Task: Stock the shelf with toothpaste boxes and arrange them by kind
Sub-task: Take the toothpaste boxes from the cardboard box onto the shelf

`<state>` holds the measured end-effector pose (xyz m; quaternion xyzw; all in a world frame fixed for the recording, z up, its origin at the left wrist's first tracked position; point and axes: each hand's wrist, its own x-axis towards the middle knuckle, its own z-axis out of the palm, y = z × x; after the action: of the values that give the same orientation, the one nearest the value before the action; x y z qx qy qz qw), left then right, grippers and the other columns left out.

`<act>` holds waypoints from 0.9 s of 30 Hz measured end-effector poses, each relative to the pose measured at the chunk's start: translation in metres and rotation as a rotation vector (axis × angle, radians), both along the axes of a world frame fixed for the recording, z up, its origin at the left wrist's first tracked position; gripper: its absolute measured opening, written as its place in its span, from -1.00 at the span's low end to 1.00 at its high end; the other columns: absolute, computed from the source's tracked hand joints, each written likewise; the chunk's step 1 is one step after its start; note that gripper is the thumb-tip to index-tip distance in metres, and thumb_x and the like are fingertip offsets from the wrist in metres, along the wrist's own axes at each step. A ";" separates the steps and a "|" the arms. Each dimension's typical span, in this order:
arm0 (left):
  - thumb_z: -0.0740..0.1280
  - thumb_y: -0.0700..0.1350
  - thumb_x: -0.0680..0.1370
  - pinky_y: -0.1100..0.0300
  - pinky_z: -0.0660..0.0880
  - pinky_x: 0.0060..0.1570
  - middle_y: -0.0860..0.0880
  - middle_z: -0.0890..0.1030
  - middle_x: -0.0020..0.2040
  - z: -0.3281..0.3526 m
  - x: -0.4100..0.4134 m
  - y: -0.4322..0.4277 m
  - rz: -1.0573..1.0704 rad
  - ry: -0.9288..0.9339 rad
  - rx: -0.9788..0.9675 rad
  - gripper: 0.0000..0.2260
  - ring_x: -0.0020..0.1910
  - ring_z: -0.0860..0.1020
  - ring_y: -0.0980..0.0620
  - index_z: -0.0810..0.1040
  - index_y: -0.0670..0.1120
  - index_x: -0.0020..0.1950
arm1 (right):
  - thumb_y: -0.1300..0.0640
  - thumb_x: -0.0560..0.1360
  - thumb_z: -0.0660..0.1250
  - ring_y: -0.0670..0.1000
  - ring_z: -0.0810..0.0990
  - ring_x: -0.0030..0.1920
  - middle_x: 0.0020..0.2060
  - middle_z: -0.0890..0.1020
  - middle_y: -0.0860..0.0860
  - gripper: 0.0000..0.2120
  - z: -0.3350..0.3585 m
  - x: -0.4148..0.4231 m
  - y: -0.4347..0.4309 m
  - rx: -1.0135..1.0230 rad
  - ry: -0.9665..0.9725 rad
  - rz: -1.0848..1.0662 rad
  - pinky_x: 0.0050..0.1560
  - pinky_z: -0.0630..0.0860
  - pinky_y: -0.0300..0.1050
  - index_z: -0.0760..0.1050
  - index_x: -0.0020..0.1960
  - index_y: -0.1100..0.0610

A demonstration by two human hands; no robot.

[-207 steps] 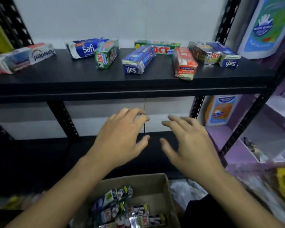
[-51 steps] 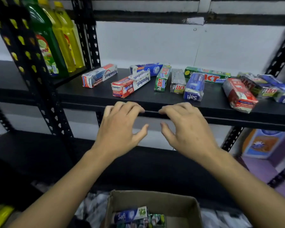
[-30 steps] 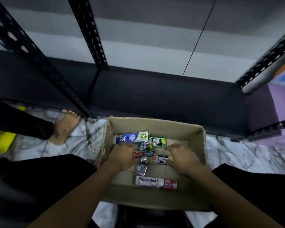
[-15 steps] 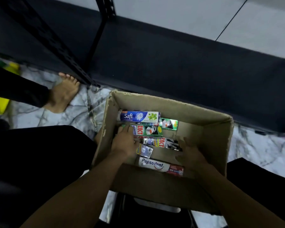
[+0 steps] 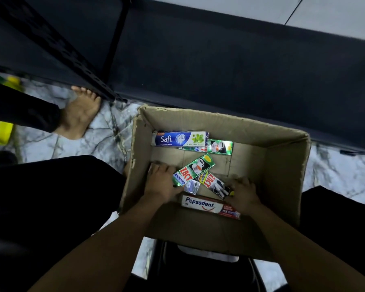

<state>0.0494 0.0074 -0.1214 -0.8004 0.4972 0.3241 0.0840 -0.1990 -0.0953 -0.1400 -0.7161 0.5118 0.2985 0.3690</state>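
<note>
Both my hands are down inside a brown cardboard box [image 5: 282,165] on the floor. My left hand [image 5: 159,183] grips the near end of a green Zact whitening box [image 5: 193,169], tilted up. My right hand [image 5: 241,196] holds the end of a silver Zact box [image 5: 214,183] lying beside it. A blue-and-white Safi box [image 5: 180,139] lies along the far wall, with another green box [image 5: 220,146] just behind it. A white-and-red Pepsodent box [image 5: 210,206] lies against the near wall.
A black metal shelf [image 5: 240,70] runs across just beyond the box, low over a marble floor [image 5: 97,140]. A slanted black upright [image 5: 57,51] stands at the left, a bare foot [image 5: 78,116] beside it. My dark-clothed knees flank the box.
My view dropped from the stocked shelf to the box. Both hands went in; the left has lifted the green Zact box at an angle, the right closed on the silver one.
</note>
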 end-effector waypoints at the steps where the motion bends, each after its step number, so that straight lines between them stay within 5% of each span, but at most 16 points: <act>1: 0.44 0.22 0.43 0.01 0.25 0.37 -0.08 0.45 0.32 0.000 -0.002 0.003 0.039 0.022 -0.017 -0.42 0.32 0.36 -0.11 0.45 -0.03 0.35 | 0.00 0.46 0.43 0.20 0.34 0.38 0.42 0.35 0.11 -0.48 0.001 0.001 0.001 0.028 -0.024 -0.046 0.32 0.38 0.03 0.39 0.39 -0.04; 4: 0.49 0.10 0.43 0.08 0.30 0.31 -0.09 0.48 0.29 0.002 -0.006 0.009 0.193 0.122 -0.069 -0.48 0.30 0.39 -0.10 0.49 -0.05 0.32 | 0.11 0.47 0.45 0.10 0.56 0.17 0.28 0.52 0.11 -0.55 0.000 0.000 0.004 0.113 -0.089 -0.197 -0.02 0.56 -0.12 0.40 0.31 0.09; 7: 0.53 -0.01 0.42 0.17 0.42 0.13 -0.07 0.58 0.23 0.006 -0.003 0.012 0.300 0.214 -0.085 -0.51 0.19 0.51 -0.03 0.50 -0.03 0.30 | 0.12 0.46 0.47 0.00 0.54 0.02 0.22 0.54 0.11 -0.59 0.002 -0.001 0.007 0.144 -0.132 -0.267 -0.24 0.46 -0.28 0.38 0.22 0.12; 12: 0.62 0.03 0.32 0.13 0.56 0.05 0.04 0.66 0.06 0.014 0.009 0.006 0.385 0.368 -0.012 -0.53 0.01 0.60 0.09 0.51 -0.04 0.12 | 0.07 0.39 0.52 0.06 0.58 0.05 0.19 0.49 0.12 -0.57 0.006 0.001 0.009 0.092 -0.176 -0.274 -0.19 0.58 -0.14 0.32 0.09 -0.01; 17: 0.62 0.08 0.29 0.04 0.58 0.03 0.08 0.68 0.02 0.017 0.006 0.012 0.431 0.388 0.025 -0.54 -0.01 0.63 0.09 0.54 -0.04 0.07 | 0.07 0.37 0.53 0.10 0.55 0.18 0.29 0.47 0.12 -0.33 0.018 0.009 0.008 0.144 -0.185 -0.221 0.04 0.55 -0.11 0.31 0.38 0.02; 27: 0.66 0.06 0.24 0.10 0.62 -0.11 0.06 0.69 -0.04 0.083 0.001 -0.008 0.524 0.415 -0.206 -0.58 -0.13 0.65 0.10 0.54 0.04 -0.06 | 0.09 0.49 0.41 0.13 0.54 0.08 0.17 0.39 0.09 -0.62 0.097 0.027 -0.007 -0.220 -0.331 -0.126 0.15 0.47 -0.09 0.44 0.28 0.06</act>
<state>0.0505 -0.0010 -0.0388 -0.8223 0.3112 0.4385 -0.1860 -0.1723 -0.1026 -0.0428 -0.7580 0.5174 0.0952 0.3856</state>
